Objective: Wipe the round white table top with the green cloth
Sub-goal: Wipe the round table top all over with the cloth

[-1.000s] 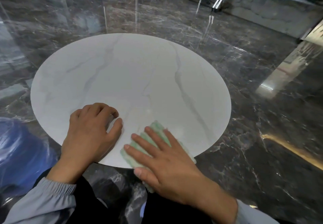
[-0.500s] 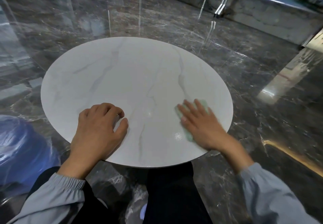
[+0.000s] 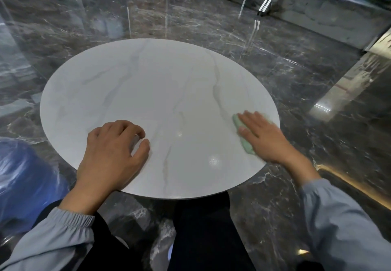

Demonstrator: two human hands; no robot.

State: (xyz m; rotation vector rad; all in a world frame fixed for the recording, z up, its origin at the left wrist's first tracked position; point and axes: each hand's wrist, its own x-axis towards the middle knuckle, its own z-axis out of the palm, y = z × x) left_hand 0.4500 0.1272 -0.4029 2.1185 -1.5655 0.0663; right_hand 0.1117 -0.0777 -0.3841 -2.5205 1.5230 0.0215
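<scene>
Near edge: left hand (image 3: 114,152) rests on the desk (image 3: 148,84), fingers curled under, gripping nothing; we judge it a brace.

Right rim: right hand (image 3: 264,139) lies flat with straight fingers, pressing the green cloth (image 3: 246,147) onto the desk just inside the edge. The cloth is mostly hidden under the palm.

Step in hand, as we judge it: a wiping pass along the right side.

Advice: we press evenly through the whole palm so the cloth does not bunch or slip off the rim. We overlap strokes and work toward the far half, which we cannot confirm as wiped. Dark glossy floor (image 3: 190,21) beyond.
</scene>
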